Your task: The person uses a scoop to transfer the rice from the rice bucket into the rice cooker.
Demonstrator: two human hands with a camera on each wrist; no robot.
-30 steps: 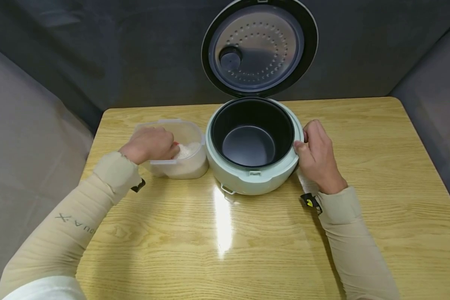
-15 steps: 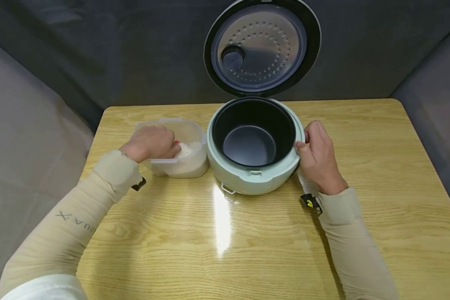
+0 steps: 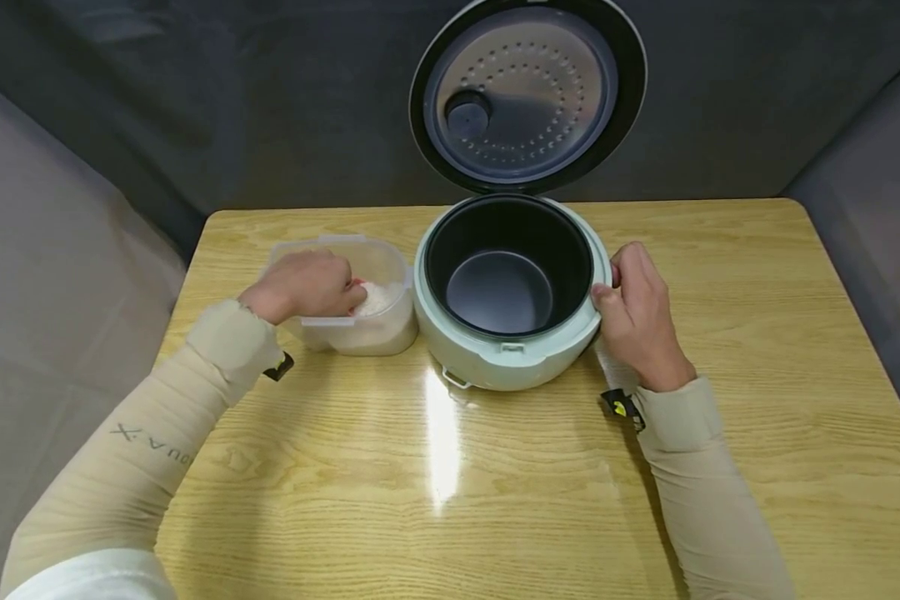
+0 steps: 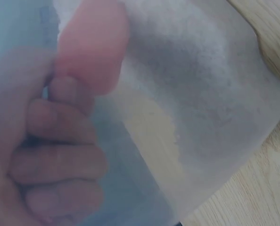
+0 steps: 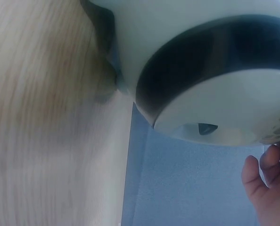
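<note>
My left hand reaches into a clear plastic container that holds white rice. In the left wrist view, seen through the container's wall, its curled fingers grip a red scoop at the rice. Only a sliver of the scoop shows in the head view. Right beside the container stands a pale green rice cooker, its lid raised and its dark inner pot bare inside. My right hand grips the cooker's right side, thumb at the upper rim and fingers against the outer wall.
Both vessels stand near the back edge of a wooden table. A dark cloth hangs behind it, and grey panels flank it. A small bracket juts from the cooker's lower front left.
My left hand has edged slightly to the right in the container. The right hand keeps its hold on the rice cooker, and the lid stays up.
</note>
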